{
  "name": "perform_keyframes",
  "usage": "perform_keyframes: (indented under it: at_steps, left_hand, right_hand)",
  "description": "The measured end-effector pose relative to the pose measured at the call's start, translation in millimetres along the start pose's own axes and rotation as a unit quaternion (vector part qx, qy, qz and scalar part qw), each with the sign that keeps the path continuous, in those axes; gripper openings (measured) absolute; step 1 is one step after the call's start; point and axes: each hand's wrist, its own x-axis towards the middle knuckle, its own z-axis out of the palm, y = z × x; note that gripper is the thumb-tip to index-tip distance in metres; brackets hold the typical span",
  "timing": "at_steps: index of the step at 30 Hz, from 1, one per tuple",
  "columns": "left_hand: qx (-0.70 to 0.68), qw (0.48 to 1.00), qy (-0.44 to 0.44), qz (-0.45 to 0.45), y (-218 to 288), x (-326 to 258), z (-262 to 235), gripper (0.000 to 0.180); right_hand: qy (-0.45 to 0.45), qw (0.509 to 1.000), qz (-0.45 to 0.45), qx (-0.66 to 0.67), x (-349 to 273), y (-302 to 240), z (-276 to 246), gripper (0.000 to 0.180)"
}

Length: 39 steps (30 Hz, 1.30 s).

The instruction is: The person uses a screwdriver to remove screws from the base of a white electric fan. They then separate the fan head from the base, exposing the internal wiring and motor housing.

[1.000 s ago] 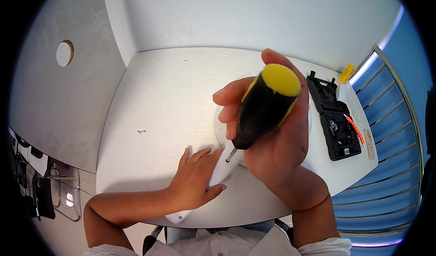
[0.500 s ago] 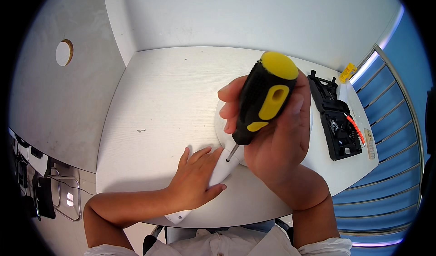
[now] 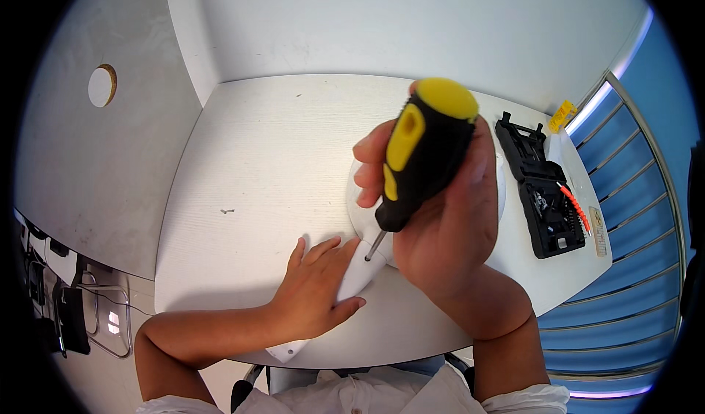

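Observation:
My right hand grips a screwdriver with a thick black and yellow handle, held nearly upright. Its metal tip touches a white plastic object lying on the white table. The object has a narrow handle part and a rounder white part mostly hidden behind my right hand. My left hand lies flat on the table and presses on the narrow part near the front edge, fingers spread.
An open black tool case with bits and a red-handled tool lies at the table's right end. A small yellow item sits beyond it. A blue railing runs along the right. Grey walls stand behind and to the left.
The screwdriver handle has turned in my right hand: its yellow side panel has come round to face me. The tip stays on the same spot. My left hand has not moved.

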Motion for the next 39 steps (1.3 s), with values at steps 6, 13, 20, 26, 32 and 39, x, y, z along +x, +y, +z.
perform_keyframes:
  at_steps: [6, 13, 20, 26, 32, 39]
  left_hand:
    - [0.008, 1.0, 0.018, 0.018, 0, 1, 1, 0.077]
    - [0.007, 1.0, 0.015, 0.021, -1, 3, 1, 0.078]
    - [0.015, 1.0, 0.009, 0.01, 0, 0, 0, 0.079]
    - [0.011, 0.999, 0.024, 0.038, -3, 1, 1, 0.078]
    - [0.01, 1.0, 0.01, 0.012, -1, 0, 0, 0.079]
    - [0.008, 0.999, 0.02, 0.024, -2, 0, 1, 0.077]
  right_hand:
    - [-0.013, 0.999, -0.032, -0.003, 2, 2, -4, 0.072]
    - [0.009, 0.999, -0.032, -0.035, -1, 3, 3, 0.061]
    - [-0.013, 1.0, 0.017, -0.005, 3, -5, -4, 0.068]
    - [-0.016, 0.998, -0.004, -0.053, -1, -5, 0, 0.08]
    - [-0.053, 0.996, 0.033, -0.066, 0, -9, -4, 0.069]
    - [-0.037, 0.998, 0.045, 0.004, 1, -5, -6, 0.083]
